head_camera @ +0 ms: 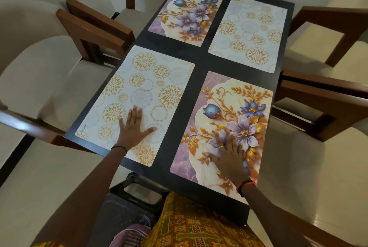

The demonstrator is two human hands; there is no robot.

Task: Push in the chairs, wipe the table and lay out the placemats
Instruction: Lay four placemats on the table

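Several placemats lie flat on the dark table [196, 57]. My left hand [133, 129] rests flat with fingers spread on the near left mat [139, 87], white with gold circles. On the near right mat [229, 103], purple and white with blue flowers, my right hand [229, 155] lies flat, fingers apart. A second flowered mat [187, 9] is at the far left and another gold-circle mat [249, 33] at the far right. Wooden chairs with cream seats [49, 87] [322, 103] stand tucked against both long sides.
A dark stool or stand [139, 189] sits under the near table end, by my patterned yellow clothing [199, 224]. A striped purple cloth [131, 234] shows at the bottom. Pale tiled floor [308, 177] surrounds the table.
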